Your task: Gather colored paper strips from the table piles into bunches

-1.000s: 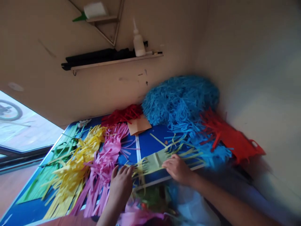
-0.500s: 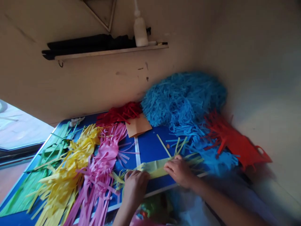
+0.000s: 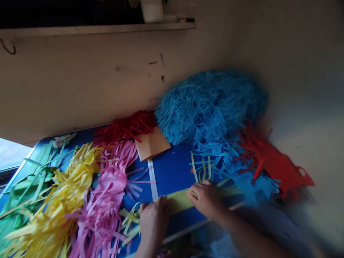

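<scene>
A pale yellow paper strip with fringed ends [image 3: 178, 201] lies near the front edge of the blue table [image 3: 172, 168]. Its left part is gripped by my left hand [image 3: 154, 218], fingers curled over it. My right hand [image 3: 206, 199] is closed on the strip further right, thumb and fingers pinched together. Cut fringes stick out beyond both hands. Pink fringed paper [image 3: 111, 182] lies left of my left hand, and blue fringed paper [image 3: 247, 182] lies right of my right hand.
Yellow [image 3: 72, 182] and green fringed paper [image 3: 34, 186] cover the table's left side. A big blue fringed heap [image 3: 209, 107] stands against the wall, red paper [image 3: 279, 165] beside it. Dark red fringe [image 3: 129, 125] and an orange folded paper [image 3: 152, 144] lie behind. A shelf [image 3: 107, 31] hangs above.
The view has shifted closer, and the shelf sits higher in it. Both hands still hold the yellow strip, which now looks narrower and more folded between them.
</scene>
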A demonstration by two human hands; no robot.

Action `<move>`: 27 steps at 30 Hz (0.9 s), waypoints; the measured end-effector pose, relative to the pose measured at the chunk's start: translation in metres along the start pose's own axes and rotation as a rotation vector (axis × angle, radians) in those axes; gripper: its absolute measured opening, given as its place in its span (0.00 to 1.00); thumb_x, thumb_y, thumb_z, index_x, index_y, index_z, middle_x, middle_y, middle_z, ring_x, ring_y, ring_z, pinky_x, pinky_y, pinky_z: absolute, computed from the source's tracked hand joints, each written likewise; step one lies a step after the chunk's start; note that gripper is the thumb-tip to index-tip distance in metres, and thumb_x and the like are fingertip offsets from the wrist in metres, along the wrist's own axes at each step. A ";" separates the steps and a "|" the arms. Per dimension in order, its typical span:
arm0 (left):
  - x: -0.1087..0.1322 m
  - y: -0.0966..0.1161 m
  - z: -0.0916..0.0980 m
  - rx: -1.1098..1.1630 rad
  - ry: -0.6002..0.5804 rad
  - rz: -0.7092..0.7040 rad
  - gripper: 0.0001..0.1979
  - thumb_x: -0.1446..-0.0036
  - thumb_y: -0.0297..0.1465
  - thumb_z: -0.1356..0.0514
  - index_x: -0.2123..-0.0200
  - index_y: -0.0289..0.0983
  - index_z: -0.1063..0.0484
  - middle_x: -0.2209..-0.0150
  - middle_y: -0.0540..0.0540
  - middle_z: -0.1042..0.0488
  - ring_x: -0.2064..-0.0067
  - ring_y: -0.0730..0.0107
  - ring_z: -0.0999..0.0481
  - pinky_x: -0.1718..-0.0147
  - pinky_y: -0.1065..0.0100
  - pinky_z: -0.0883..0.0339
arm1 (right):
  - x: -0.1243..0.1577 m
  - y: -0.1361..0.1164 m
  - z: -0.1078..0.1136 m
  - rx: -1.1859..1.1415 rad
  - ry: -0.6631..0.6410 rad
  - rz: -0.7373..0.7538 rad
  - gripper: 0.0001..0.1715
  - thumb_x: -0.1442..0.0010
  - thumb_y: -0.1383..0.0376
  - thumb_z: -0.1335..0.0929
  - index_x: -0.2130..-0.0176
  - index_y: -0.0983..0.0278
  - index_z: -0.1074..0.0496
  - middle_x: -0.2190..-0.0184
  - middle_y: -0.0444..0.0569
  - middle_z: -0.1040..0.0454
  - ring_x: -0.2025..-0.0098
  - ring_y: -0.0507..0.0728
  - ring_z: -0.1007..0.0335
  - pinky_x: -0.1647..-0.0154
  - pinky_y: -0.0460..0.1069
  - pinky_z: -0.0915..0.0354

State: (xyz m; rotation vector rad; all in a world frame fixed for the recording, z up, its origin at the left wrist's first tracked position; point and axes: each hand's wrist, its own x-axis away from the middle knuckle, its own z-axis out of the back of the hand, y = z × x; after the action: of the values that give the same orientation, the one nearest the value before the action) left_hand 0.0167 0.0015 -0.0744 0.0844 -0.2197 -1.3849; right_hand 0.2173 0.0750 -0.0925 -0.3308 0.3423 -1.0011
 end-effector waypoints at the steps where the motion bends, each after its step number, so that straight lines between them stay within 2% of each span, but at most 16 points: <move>1: -0.001 -0.001 -0.001 0.002 -0.003 0.003 0.16 0.35 0.35 0.48 0.73 0.40 0.27 0.79 0.50 0.23 0.72 0.63 0.22 0.63 0.62 0.46 | 0.000 0.000 0.000 -0.004 0.004 -0.003 0.11 0.42 0.69 0.32 0.76 0.63 0.33 0.77 0.41 0.27 0.73 0.52 0.35 0.63 0.50 0.53; 10: -0.005 -0.001 0.002 0.004 -0.035 -0.003 0.16 0.35 0.37 0.48 0.72 0.40 0.28 0.80 0.51 0.24 0.74 0.64 0.23 0.63 0.62 0.44 | -0.002 -0.001 -0.001 0.000 -0.022 -0.017 0.11 0.42 0.69 0.32 0.75 0.62 0.34 0.77 0.41 0.27 0.74 0.52 0.36 0.63 0.51 0.52; 12: -0.005 0.001 0.005 -0.029 0.054 -0.022 0.12 0.36 0.36 0.46 0.68 0.40 0.27 0.75 0.49 0.22 0.69 0.61 0.23 0.60 0.60 0.43 | -0.005 0.000 0.005 0.015 -0.032 -0.047 0.09 0.42 0.68 0.32 0.73 0.61 0.33 0.76 0.41 0.26 0.72 0.53 0.34 0.61 0.51 0.51; 15: -0.007 0.003 0.008 -0.056 0.246 -0.172 0.07 0.39 0.29 0.43 0.62 0.41 0.25 0.62 0.44 0.22 0.58 0.55 0.26 0.52 0.54 0.43 | -0.009 0.001 0.022 0.090 0.034 -0.120 0.03 0.43 0.67 0.31 0.66 0.61 0.31 0.68 0.47 0.25 0.62 0.59 0.31 0.56 0.54 0.49; 17: -0.010 0.003 0.011 -0.037 0.239 -0.354 0.09 0.41 0.25 0.43 0.64 0.43 0.24 0.62 0.46 0.22 0.57 0.57 0.27 0.50 0.53 0.44 | -0.008 -0.001 0.036 0.149 0.124 -0.128 0.07 0.41 0.69 0.33 0.61 0.61 0.30 0.56 0.53 0.26 0.51 0.64 0.34 0.49 0.58 0.50; 18: -0.011 0.003 0.012 -0.036 0.197 -0.440 0.10 0.41 0.23 0.43 0.65 0.44 0.24 0.64 0.48 0.23 0.58 0.58 0.28 0.50 0.53 0.44 | -0.006 -0.004 0.041 0.155 0.141 -0.077 0.09 0.41 0.71 0.34 0.59 0.61 0.30 0.52 0.54 0.27 0.48 0.65 0.37 0.45 0.59 0.52; 20: -0.012 0.004 0.016 -0.056 0.117 -0.544 0.11 0.42 0.22 0.43 0.67 0.43 0.25 0.67 0.49 0.24 0.60 0.60 0.28 0.50 0.53 0.43 | -0.001 -0.009 0.047 0.101 0.046 0.119 0.14 0.42 0.74 0.36 0.56 0.60 0.30 0.49 0.53 0.29 0.45 0.63 0.39 0.42 0.60 0.54; 22: -0.011 0.005 0.020 -0.070 0.070 -0.581 0.10 0.44 0.22 0.43 0.67 0.41 0.26 0.67 0.48 0.24 0.59 0.60 0.29 0.46 0.51 0.44 | 0.006 -0.014 0.045 0.015 -0.148 0.313 0.16 0.45 0.72 0.35 0.55 0.61 0.31 0.54 0.51 0.27 0.50 0.61 0.36 0.44 0.58 0.51; 23: -0.009 0.006 0.022 -0.065 0.060 -0.587 0.09 0.46 0.22 0.43 0.66 0.41 0.26 0.67 0.48 0.24 0.59 0.59 0.28 0.44 0.49 0.46 | 0.008 -0.015 0.041 -0.013 -0.225 0.364 0.17 0.46 0.71 0.34 0.55 0.62 0.31 0.56 0.51 0.27 0.52 0.61 0.36 0.45 0.57 0.49; 25: -0.005 0.008 0.025 -0.041 0.058 -0.584 0.10 0.50 0.24 0.41 0.63 0.39 0.26 0.64 0.46 0.24 0.57 0.57 0.28 0.41 0.45 0.50 | 0.011 -0.013 0.034 -0.030 -0.276 0.361 0.17 0.47 0.70 0.34 0.55 0.64 0.31 0.58 0.52 0.26 0.54 0.61 0.35 0.48 0.57 0.48; 27: -0.001 0.008 0.023 -0.021 0.087 -0.565 0.13 0.52 0.24 0.41 0.61 0.39 0.26 0.61 0.45 0.23 0.56 0.56 0.27 0.41 0.42 0.52 | 0.010 -0.007 0.028 -0.028 -0.254 0.323 0.17 0.47 0.71 0.35 0.56 0.64 0.29 0.59 0.52 0.26 0.55 0.60 0.34 0.49 0.57 0.48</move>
State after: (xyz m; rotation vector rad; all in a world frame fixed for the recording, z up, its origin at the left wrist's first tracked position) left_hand 0.0195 0.0060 -0.0502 0.2003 -0.1104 -1.9405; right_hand 0.2291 0.0660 -0.0659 -0.4087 0.1711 -0.6293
